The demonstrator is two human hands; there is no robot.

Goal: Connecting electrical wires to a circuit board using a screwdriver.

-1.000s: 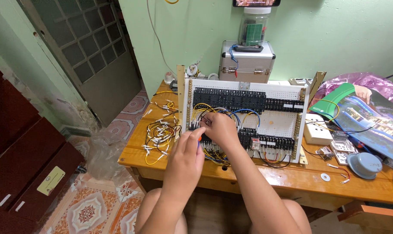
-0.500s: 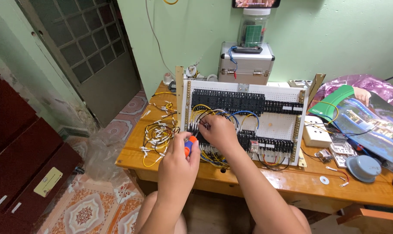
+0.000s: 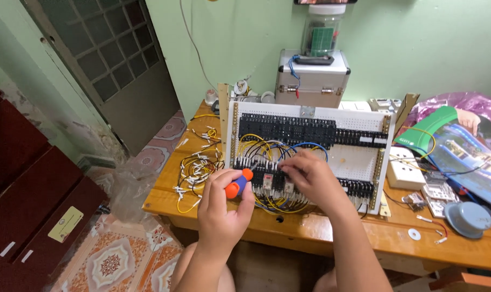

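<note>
Nearest the camera, the left hand (image 3: 222, 208) is wrapped tight around a screwdriver (image 3: 238, 183) with an orange and blue handle, its tip end aimed at the panel (image 3: 353, 157). The right hand (image 3: 310, 176) lies just beyond, fingers curled and pinching at the wires (image 3: 267, 154) where they meet the relays in the panel's lower left; exactly which wire it grips cannot be told. The panel stands tilted back on the table (image 3: 321, 230), its lower edge near the table's front edge with a bare strip of wood between. Left of the panel, a heap of cut leads (image 3: 197, 167) spreads almost to the table's left edge. Right of it lie a white socket block (image 3: 402, 167), small parts and a grey disc (image 3: 467, 217), leaving little free surface there. Behind the panel a metal case (image 3: 312, 75) sits against the green wall.
</note>
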